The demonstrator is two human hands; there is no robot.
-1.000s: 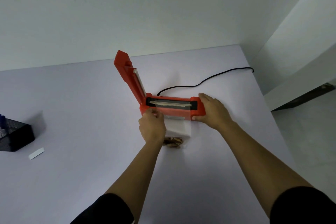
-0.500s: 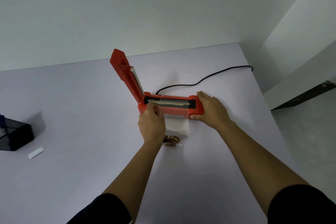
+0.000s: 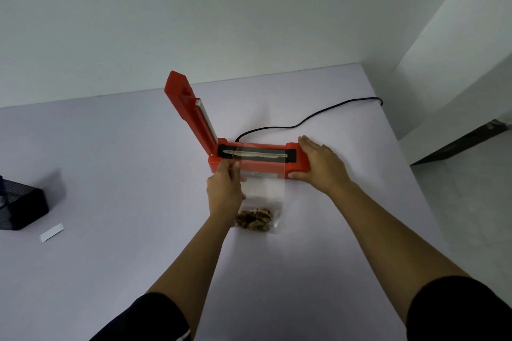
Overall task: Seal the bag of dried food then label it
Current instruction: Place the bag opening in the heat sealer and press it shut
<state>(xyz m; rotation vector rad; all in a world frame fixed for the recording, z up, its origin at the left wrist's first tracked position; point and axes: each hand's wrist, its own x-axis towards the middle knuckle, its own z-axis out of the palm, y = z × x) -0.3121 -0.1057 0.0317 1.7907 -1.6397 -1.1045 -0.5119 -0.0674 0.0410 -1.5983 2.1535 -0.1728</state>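
Head camera: our left hand (image 3: 224,191) pinched the clear plastic bag of dried food (image 3: 267,188), mouth laid across the open orange heat sealer (image 3: 189,109) for sealing; our right hand (image 3: 318,163), flat, steadied its base.

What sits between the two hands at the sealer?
In the head view, the bag, its mouth laid across the sealer, lies between the left hand and right hand.
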